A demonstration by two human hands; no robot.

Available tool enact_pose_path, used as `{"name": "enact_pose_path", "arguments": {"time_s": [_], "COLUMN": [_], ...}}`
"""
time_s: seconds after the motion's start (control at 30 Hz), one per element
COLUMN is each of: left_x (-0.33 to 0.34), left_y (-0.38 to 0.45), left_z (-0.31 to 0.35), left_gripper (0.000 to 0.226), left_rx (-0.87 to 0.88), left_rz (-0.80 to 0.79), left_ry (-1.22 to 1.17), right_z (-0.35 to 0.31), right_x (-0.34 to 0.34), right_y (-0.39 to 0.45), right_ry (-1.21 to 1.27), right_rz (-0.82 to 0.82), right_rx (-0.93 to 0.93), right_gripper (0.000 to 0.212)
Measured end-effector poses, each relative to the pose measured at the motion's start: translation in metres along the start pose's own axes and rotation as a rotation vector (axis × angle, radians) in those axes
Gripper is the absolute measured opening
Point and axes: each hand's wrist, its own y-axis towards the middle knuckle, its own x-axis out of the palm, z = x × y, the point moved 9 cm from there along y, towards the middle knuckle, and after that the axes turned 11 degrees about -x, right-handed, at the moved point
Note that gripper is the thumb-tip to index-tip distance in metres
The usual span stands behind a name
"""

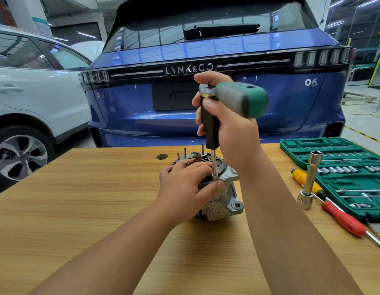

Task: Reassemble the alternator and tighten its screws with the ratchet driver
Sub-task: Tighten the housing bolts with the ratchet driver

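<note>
**Driver seated on a housing screw, tightening in hand**

The wooden worktop carries the alternator near its middle, toward the far edge, standing on end with several thin through-bolts sticking up from its top. The green socket-set case lies open at the right edge, with two screwdrivers and a socket extension beside it.

The right hand is wrapped round the ratchet driver, its green T-handle jutting right, the shaft upright and its socket tip down on a lug at the housing's rim. The left hand is clamped over the alternator, thumb just beside the tip.

By my reading, one screw is being driven; the next move calls for keeping the shaft plumb while twisting, the body braced against turning.

The screw head is hidden under the socket; how far it is seated cannot be told. The left palm covers much of the housing top.
</note>
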Motion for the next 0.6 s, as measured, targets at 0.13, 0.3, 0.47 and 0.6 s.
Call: {"name": "enact_pose_path", "arguments": {"time_s": [0.13,0.3,0.47,0.6], "left_x": [-0.001,-0.001,0.001,0.002], "left_y": [0.0,0.0,0.0,0.0], "left_z": [0.001,0.002,0.001,0.002], "left_gripper": [0.042,0.019,0.03,0.035], "left_rx": [0.002,0.007,0.001,-0.003], "left_rz": [-0.003,-0.013,-0.027,-0.02], "left_ry": [-0.003,-0.008,0.004,0.011], "right_z": [0.004,0.012,0.004,-0.003], "right_x": [0.001,-0.015,-0.027,-0.041], "right_y": [0.001,0.003,0.001,-0.001], "right_ry": [0.23,0.275,0.18,-0.097], "right_rz": [0.006,0.132,0.247,0.393], "right_rx": [0.076,0.123,0.121,0.123], "right_gripper": [0.042,0.035,0.021,0.035]}}
